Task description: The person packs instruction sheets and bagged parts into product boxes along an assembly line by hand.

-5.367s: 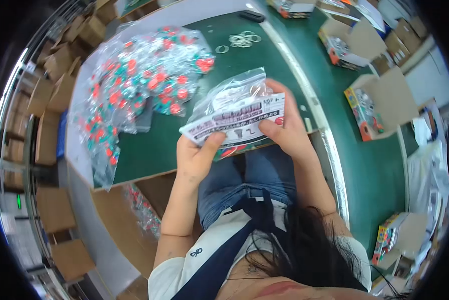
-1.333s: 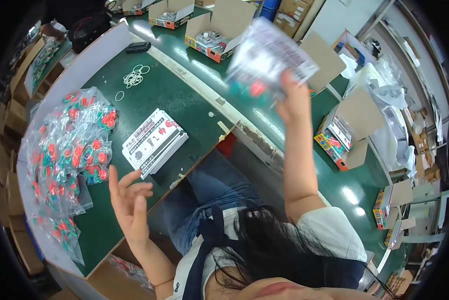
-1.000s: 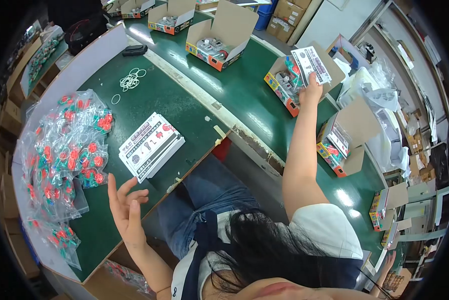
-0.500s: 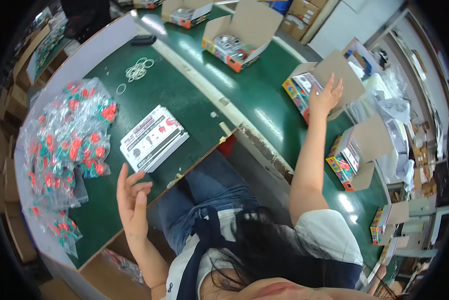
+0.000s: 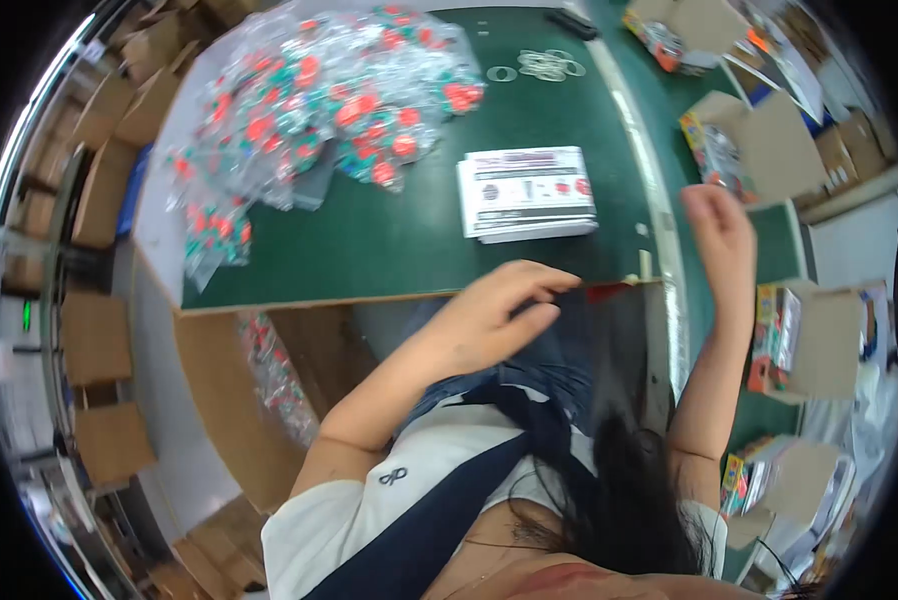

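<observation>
My left hand (image 5: 504, 308) is over the table's near edge, above my lap. It is open and bare, fingers stretched forward and thumb apart. Just beyond it, a neat stack of printed leaflets (image 5: 527, 192) lies on the green table (image 5: 359, 255). My right hand (image 5: 724, 235) is raised at the right, over the conveyor side, with its fingers curled and smeared by motion. I cannot see whether anything is in them. Close past it stands an open carton (image 5: 784, 145) with packed items inside.
Clear bags with red and green parts (image 5: 339, 105) are heaped at the left of the table. Rubber bands (image 5: 549, 66) and a black object (image 5: 572, 24) lie at the back. More open cartons (image 5: 827, 340) line the right side. A pale metal rail (image 5: 659, 190) divides table and conveyor.
My view has swung toward the table. My right hand has drawn back from the leaflets in an open carton, its fingers curling. My left hand has moved in front of the leaflet stack.
</observation>
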{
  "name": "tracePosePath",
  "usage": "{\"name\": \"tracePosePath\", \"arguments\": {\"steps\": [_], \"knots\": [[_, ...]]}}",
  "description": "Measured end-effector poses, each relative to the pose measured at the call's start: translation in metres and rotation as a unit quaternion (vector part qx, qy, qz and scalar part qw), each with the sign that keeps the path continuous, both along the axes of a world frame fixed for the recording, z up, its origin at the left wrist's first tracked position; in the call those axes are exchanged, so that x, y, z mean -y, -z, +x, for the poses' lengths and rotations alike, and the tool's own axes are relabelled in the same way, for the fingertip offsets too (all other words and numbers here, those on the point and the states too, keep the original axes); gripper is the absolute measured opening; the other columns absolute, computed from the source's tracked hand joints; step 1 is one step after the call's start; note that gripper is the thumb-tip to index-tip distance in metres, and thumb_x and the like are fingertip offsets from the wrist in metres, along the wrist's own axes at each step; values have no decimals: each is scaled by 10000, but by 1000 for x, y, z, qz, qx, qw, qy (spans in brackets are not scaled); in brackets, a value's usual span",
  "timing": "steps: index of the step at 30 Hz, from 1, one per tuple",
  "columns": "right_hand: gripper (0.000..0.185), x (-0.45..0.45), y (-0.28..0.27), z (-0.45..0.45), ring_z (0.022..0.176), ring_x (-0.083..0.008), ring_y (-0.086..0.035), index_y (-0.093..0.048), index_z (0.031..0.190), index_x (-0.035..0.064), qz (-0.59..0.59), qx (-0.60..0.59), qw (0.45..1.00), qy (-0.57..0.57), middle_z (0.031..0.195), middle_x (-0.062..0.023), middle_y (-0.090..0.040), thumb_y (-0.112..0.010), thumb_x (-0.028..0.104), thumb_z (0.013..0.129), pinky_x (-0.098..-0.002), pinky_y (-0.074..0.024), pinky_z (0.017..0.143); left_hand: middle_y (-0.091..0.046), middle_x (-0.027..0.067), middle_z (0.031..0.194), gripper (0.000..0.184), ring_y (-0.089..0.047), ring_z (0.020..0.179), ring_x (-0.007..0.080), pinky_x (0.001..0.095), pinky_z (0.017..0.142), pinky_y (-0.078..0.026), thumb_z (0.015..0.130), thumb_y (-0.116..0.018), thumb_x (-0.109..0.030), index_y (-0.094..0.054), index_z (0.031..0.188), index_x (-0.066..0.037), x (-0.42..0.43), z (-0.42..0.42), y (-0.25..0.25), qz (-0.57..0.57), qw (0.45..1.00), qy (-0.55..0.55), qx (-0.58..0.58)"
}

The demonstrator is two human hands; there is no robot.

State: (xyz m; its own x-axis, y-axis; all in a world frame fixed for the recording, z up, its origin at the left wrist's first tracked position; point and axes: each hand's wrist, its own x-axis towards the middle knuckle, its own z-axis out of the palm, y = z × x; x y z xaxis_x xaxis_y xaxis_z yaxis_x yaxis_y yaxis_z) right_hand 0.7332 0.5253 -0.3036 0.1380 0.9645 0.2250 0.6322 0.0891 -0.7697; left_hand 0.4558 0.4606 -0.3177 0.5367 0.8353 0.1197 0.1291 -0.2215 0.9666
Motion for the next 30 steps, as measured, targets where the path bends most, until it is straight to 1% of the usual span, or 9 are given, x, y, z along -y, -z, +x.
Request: {"name": "tracePosePath", "arguments": {"steps": [2,5,7,9,12,18,25,28,30], "knots": [[209,-15,-5,-51,715,-110,-519,-567,842,30,-39,22,993,-106,773,-40,-579,-531,236,851,-237,-410,645,-537,101,1029,298,-539,909,210,316,804,-428,823,-497,-85,-516,1116,-41,4,-1,-8,51,996,25,-64],[273,-32,-13,-109,629,-109,-491,-499,713,24,-169,255,946,-109,644,-33,-523,-563,263,828,-264,-378,543,-544,99,1013,278,-540,900,226,316,798,-431,824,-503,-99,-533,1095,-46,15,-25,-3,133,981,-54,-127],[387,-41,0,-107,553,-103,-415,-404,630,30,-154,193,958,-147,551,-17,-412,-610,317,788,-279,-319,482,-547,98,1005,268,-540,895,234,317,796,-433,825,-506,-106,-542,1084,-48,24,-52,1,176,967,-91,-161],[408,-61,42,-89,538,-91,-349,-377,615,42,-112,57,973,-192,549,2,-347,-626,323,774,-268,-295,474,-557,93,995,252,-539,909,218,308,803,-428,832,-508,-125,-553,1068,-51,32,-94,12,99,967,-182,-146],[407,-58,37,-90,538,-75,-302,-351,606,60,-141,44,972,-180,555,20,-314,-625,305,779,-255,-270,464,-574,98,983,239,-555,888,190,291,780,-438,839,-511,-167,-567,1023,-25,44,-156,28,37,923,-367,-110],[374,-60,35,-96,529,-59,-311,-361,604,69,-168,91,965,-180,550,35,-344,-619,264,790,-239,-262,455,-569,120,1006,292,-542,928,202,309,818,-418,824,-541,-189,-546,1042,6,36,-302,60,103,774,-616,-101],[337,-70,56,-82,506,-30,-331,-372,603,86,-176,-3,965,-196,547,45,-388,-601,227,806,-208,-252,438,-541,192,1038,403,-510,986,325,377,838,-408,767,-587,-257,-525,1066,6,-53,-315,41,239,661,-592,-394],[291,-66,58,-80,499,-9,-335,-407,623,86,-158,-67,969,-179,553,51,-418,-593,205,813,-188,-243,430,-566,189,1004,407,-536,930,338,382,847,-408,800,-533,-293,-534,1075,7,-87,-309,54,340,495,-621,-503],[250,-60,53,-82,509,-8,-357,-443,653,77,-156,-89,969,-171,569,48,-445,-588,196,818,-182,-255,439,-575,184,987,391,-543,915,332,377,838,-413,814,-510,-294,-544,1069,0,-95,-318,53,306,540,-622,-477]]}}
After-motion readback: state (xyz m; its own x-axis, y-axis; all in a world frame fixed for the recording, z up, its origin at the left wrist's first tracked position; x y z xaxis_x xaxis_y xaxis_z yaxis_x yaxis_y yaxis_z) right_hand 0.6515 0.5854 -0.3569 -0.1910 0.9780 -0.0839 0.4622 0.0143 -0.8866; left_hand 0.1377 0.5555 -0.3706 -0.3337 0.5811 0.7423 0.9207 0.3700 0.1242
